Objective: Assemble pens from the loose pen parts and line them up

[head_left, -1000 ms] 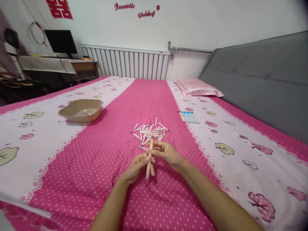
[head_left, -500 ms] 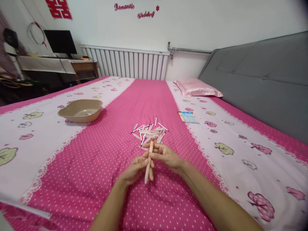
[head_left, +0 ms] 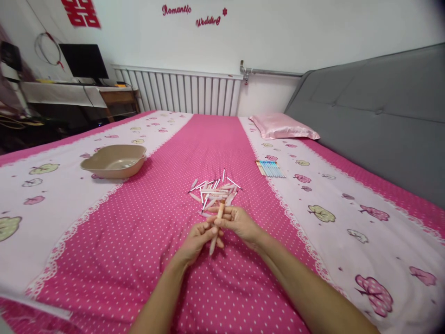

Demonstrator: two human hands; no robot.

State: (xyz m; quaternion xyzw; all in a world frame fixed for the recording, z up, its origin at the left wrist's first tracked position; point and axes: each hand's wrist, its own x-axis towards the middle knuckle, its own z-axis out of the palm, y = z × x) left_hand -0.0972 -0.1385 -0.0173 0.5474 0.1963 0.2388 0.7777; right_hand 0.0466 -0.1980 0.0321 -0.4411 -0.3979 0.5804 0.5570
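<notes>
In front of me, my left hand [head_left: 199, 241] and my right hand [head_left: 239, 226] meet around a slim peach-coloured marker pen [head_left: 220, 214]. The pen is tilted, its orange-brown end pointing away from me. My right thumb and fingers pinch its upper part. My left fingers close on the lower part, where a paler, narrow tapered end sticks out below. The fingers hide the pen's middle. Just beyond my hands lies a loose pile of pen parts [head_left: 212, 191], with thin white sticks with dark tips and pale pink tapered pieces.
A row of blue and peach marker pens [head_left: 271, 169] lies to the right. At the left stands a beige basin [head_left: 113, 162] with small pale pieces inside. A pink pillow [head_left: 283, 126] rests by the grey headboard [head_left: 368, 106]. The pink dotted bedsheet [head_left: 114, 260] has some wrinkles.
The pen's lower end now looks thinner and more pointed, and reaches less far below my left hand. My hands have shifted slightly; the view has turned a little right.
</notes>
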